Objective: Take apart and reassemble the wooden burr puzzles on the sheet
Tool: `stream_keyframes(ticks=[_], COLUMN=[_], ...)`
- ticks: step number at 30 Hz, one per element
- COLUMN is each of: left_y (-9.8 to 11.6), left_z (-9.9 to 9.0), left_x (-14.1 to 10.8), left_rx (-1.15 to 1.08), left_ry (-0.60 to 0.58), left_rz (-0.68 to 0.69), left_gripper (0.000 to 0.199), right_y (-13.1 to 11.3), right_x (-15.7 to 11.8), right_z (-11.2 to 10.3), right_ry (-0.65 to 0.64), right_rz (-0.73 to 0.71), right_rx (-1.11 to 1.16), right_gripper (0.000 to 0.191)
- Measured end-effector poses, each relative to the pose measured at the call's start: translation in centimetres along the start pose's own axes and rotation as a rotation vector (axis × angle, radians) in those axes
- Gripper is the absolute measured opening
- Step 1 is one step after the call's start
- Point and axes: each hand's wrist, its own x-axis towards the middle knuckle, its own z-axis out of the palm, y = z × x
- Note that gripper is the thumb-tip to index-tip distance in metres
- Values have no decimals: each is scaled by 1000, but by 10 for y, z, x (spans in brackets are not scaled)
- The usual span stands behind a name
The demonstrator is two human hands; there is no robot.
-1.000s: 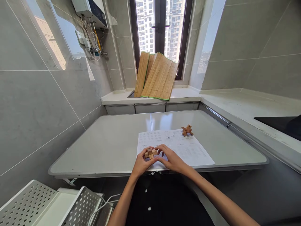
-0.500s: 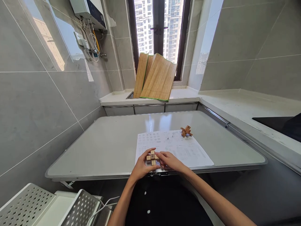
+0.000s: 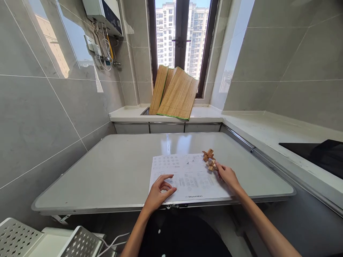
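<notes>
Left grip [image 3: 159,192] loosely curled, right grip [image 3: 227,175] pinched, right arm [image 3: 264,214] outstretched.

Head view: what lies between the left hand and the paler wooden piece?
In the head view, only printed paper lies between the left hand and the paler wooden piece.

Your paper sheet [image 3: 193,180] carries a bold line of print [image 3: 194,196] along its near edge, seemingly Chinese characters. You can read none of it here.
</notes>
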Motion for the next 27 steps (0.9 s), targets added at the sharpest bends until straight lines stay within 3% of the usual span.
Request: stream_keyframes(ticks=[9, 27], left_y=[4, 5], left_z=[-1, -1], left_x=[1, 2], left_rx=[46, 34], left_ry=[2, 6], left_rz=[-56, -128], left_gripper=[34, 37], right_y=[22, 21], right_x=[14, 1], right_z=[-1, 7], right_ry=[46, 136], right_rz=[116, 43], right_rx=[14, -17], right_gripper=[65, 71])
